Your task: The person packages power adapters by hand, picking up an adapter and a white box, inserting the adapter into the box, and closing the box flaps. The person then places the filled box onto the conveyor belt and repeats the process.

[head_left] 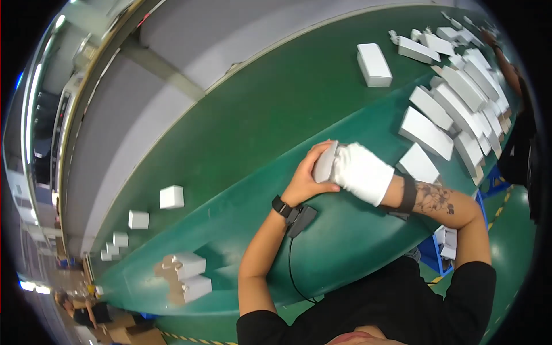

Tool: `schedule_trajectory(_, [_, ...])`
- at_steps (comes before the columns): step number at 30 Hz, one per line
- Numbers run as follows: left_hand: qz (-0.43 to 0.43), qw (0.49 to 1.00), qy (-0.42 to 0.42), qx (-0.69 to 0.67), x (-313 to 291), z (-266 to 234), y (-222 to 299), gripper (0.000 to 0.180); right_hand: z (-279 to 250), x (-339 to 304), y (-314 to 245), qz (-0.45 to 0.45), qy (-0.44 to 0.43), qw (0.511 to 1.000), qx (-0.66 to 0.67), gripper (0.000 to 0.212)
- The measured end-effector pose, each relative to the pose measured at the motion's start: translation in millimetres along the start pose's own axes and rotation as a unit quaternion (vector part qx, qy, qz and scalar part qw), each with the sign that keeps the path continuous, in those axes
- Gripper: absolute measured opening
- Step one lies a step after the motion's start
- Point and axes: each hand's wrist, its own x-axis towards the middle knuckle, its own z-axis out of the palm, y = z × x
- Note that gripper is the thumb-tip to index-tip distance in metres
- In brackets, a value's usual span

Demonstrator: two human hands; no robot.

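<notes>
A small white box (326, 163) is held up over the green table, seen mostly on one greyish, shaded face. Bare and wearing a black wrist strap, my left hand (305, 179) wraps round it, with the thumb along the near side. In a white glove, my right hand (361, 172) is closed against the box's right end. Its fingertips are partly hidden, so the exact grip there is unclear. Below my left wrist, a dark device (303, 221) with a black cable hangs close to the strap.
Many white boxes (425, 132) are heaped at the right, beside another person's arm (508, 69). One box (374, 64) lies alone on the far green surface (259, 109). More boxes (171, 197) stand in a row at far left. Two open-flapped boxes (192, 276) lie near left. A blue bin (431, 253) stands by my right elbow.
</notes>
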Motion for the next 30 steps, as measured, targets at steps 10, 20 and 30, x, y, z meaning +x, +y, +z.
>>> schedule_trajectory(10, [-0.035,0.974,0.211,0.076,-60.6,-2.1,21.6,0.066,20.8,45.5,14.3,0.032,0.078,0.817,0.570,0.087])
schedule_trajectory(20, [-0.531,0.339,0.409,0.660,-269.8,-84.6,205.3,0.068,29.7,27.6,0.2,0.040,0.080,0.845,0.528,0.076])
schedule_trajectory(30, [-0.399,0.559,0.483,0.543,-366.5,-179.4,117.9,0.039,29.5,28.7,2.1,-0.079,0.142,0.914,0.373,0.076])
